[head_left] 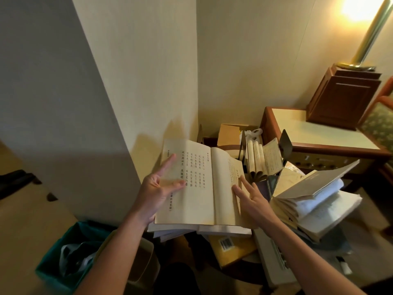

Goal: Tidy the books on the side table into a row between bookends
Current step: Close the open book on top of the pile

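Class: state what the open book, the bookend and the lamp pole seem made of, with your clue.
The open book: matte yellowed paper, printed. The bookend: probably thin sheet metal, dark, dull sheen. The lamp pole: likely polished brass-coloured metal, bright reflections.

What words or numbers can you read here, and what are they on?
The big open book: columns of Chinese characters, too blurred to quote.
The yellow book: a barcode; its digits are too small.
The grey-covered book: print on its pages, too blurred.
The standing books: writing on one page, too small.
No other text can be read.
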`<action>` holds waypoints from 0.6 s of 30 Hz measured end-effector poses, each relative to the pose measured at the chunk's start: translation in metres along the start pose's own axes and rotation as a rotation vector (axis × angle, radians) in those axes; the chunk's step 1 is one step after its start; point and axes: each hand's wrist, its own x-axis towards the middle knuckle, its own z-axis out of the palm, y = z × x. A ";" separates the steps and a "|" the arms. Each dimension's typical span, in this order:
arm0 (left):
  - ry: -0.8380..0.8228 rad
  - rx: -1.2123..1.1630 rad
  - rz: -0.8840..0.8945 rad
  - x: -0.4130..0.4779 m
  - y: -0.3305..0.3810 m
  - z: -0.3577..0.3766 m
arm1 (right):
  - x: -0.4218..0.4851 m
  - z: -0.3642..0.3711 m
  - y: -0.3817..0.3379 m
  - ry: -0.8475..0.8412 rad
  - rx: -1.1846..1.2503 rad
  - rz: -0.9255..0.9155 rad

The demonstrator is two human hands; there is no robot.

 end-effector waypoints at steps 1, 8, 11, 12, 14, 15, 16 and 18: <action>0.000 0.001 0.001 -0.001 0.003 -0.003 | -0.002 -0.003 -0.002 -0.008 0.038 0.009; 0.045 0.048 -0.023 -0.002 0.004 -0.016 | -0.017 -0.030 -0.011 -0.047 0.329 -0.047; 0.047 0.133 -0.100 0.002 -0.003 -0.012 | -0.019 -0.032 -0.015 -0.064 0.351 -0.078; 0.049 0.192 -0.124 0.004 -0.007 -0.010 | -0.021 -0.030 -0.017 -0.070 0.346 -0.088; 0.047 0.375 -0.141 0.007 -0.016 -0.001 | -0.023 -0.021 -0.020 -0.086 0.341 -0.103; 0.047 0.490 -0.135 0.009 -0.020 0.004 | -0.024 -0.016 -0.022 -0.090 0.335 -0.112; 0.039 0.589 -0.123 0.011 -0.024 0.010 | -0.024 -0.010 -0.023 -0.089 0.328 -0.127; 0.009 0.714 -0.094 0.012 -0.029 0.025 | -0.023 0.001 -0.026 -0.089 0.289 -0.156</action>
